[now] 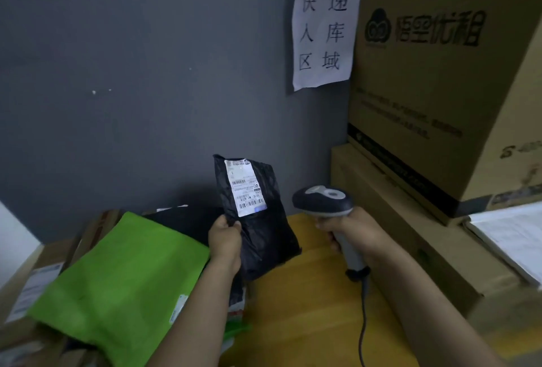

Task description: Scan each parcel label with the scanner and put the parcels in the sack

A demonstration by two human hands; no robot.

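Pinches the black parcel (268,237) at its lower left edge with the left grip (225,239), thumb on the front. Holds it upright above the bench (308,293), label (245,188) toward the camera. Wraps the right grip (350,229) around the handle of the scanner (322,199), head aimed at the label. Appears light, soft, crinkled, likely slippery. Advises holding an edge clear of the label, film kept flat. Notes a green pouch (117,273) lying left; sack not identified.
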